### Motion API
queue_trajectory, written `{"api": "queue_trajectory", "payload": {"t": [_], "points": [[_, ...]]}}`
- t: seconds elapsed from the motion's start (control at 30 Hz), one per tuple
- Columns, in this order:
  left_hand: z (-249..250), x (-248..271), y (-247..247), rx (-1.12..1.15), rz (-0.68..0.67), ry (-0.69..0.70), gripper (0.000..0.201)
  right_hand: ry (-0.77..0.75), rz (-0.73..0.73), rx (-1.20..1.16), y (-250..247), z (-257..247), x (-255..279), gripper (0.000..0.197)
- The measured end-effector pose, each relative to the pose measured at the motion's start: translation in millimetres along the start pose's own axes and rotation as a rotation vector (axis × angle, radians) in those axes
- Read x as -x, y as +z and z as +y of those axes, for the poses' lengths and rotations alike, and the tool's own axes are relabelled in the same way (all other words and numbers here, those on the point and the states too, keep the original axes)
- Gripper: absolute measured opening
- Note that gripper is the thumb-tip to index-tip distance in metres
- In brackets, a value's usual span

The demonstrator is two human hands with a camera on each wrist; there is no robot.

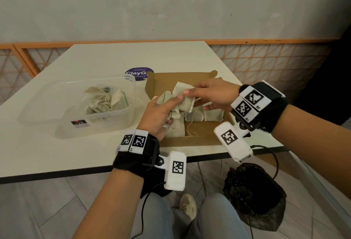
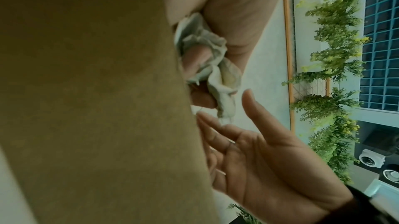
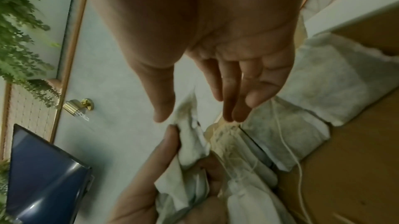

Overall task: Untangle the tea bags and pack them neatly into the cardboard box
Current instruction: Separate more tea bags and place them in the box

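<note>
My left hand [image 1: 172, 109] grips a crumpled clump of tea bags [image 1: 171, 100] over the open cardboard box [image 1: 205, 136]. In the left wrist view its fingers [image 2: 194, 60] curl round the clump [image 2: 207, 43], beside the brown box wall [image 2: 86, 91]. My right hand [image 1: 191, 97] reaches in from the right, thumb and straight fingers on either side of a pale tea bag [image 1: 182, 88] at the clump's edge. The right wrist view shows this hand [image 3: 196, 113] spread, not clamped. Three flat tea bags [image 1: 197, 114] lie in a row in the box [image 3: 356, 159], strings trailing.
A clear plastic container [image 1: 133, 86] with several tangled tea bags [image 1: 102, 100] stands left of the box. A purple sticker [image 1: 139, 73] is behind it. The table's front edge [image 1: 95, 168] runs close to my wrists. A black bag [image 1: 254, 197] sits on the floor.
</note>
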State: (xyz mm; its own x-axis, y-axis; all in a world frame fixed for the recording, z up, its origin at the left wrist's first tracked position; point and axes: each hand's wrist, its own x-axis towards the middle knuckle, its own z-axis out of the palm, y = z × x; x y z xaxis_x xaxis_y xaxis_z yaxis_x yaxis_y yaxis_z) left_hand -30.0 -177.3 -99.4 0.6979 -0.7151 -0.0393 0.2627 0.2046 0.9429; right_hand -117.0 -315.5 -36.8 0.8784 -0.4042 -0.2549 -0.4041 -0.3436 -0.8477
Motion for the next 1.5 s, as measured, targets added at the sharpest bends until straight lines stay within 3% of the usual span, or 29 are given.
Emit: {"api": "queue_trajectory", "payload": {"t": [0.1,0.2,0.3,0.37,0.57,0.77,0.87,0.93,1.03,1.07,1.2,1.27,1.37,1.5], "points": [[0.2,0.0,0.1,-0.003,-0.009,-0.014,0.012,-0.041,-0.015,0.02,-4.7,-7.2,-3.4,0.012],[2.1,0.0,0.4,0.068,0.025,-0.019,0.007,-0.07,0.078,0.085,-14.5,-10.2,-3.4,0.008],[3.1,-0.4,-0.2,0.152,0.05,0.014,0.01,-0.057,0.115,0.353,-22.4,-3.9,-5.5,0.008],[2.6,-1.3,-0.8,0.175,0.052,0.02,0.01,-0.008,0.069,0.489,-22.2,2.4,-6.3,0.008],[2.6,-1.6,-1.1,0.164,0.052,0.017,0.01,0.059,-0.12,0.517,-6.1,2.3,-3.7,0.007],[3.1,-0.2,-1.3,0.145,0.041,0.023,0.013,0.037,0.067,0.593,-0.9,-0.9,-17.8,0.017],[4.2,0.3,-0.9,0.157,0.043,0.016,0.012,0.033,0.06,0.654,-3.1,-6.3,-17.4,0.018],[4.1,0.6,-0.8,0.153,0.042,0.015,0.013,-0.026,0.133,0.696,-8.5,-14.0,-12.9,0.016],[3.5,0.3,-1.0,0.159,0.041,0.018,0.013,-0.167,0.345,0.573,-16.3,-24.1,2.0,0.012],[3.7,0.1,-1.0,0.168,0.04,0.016,0.013,-0.185,0.355,0.534,-16.1,-24.4,9.3,0.01],[4.2,0.0,-0.7,0.176,0.048,0.006,0.015,-0.014,0.079,0.548,3.6,-2.3,28.2,0.005],[4.6,0.0,0.1,0.18,0.05,-0.002,0.021,0.044,0.05,0.541,15.1,13.7,26.6,0.009],[7.1,-2.1,-0.2,0.265,0.034,-0.045,0.027,-0.021,0.171,0.522,25.9,31.0,19.3,0.02],[10.2,-1.0,-0.6,0.393,0.012,-0.173,0.035,-0.222,0.397,0.053,38.8,36.9,17.1,0.01]]}}
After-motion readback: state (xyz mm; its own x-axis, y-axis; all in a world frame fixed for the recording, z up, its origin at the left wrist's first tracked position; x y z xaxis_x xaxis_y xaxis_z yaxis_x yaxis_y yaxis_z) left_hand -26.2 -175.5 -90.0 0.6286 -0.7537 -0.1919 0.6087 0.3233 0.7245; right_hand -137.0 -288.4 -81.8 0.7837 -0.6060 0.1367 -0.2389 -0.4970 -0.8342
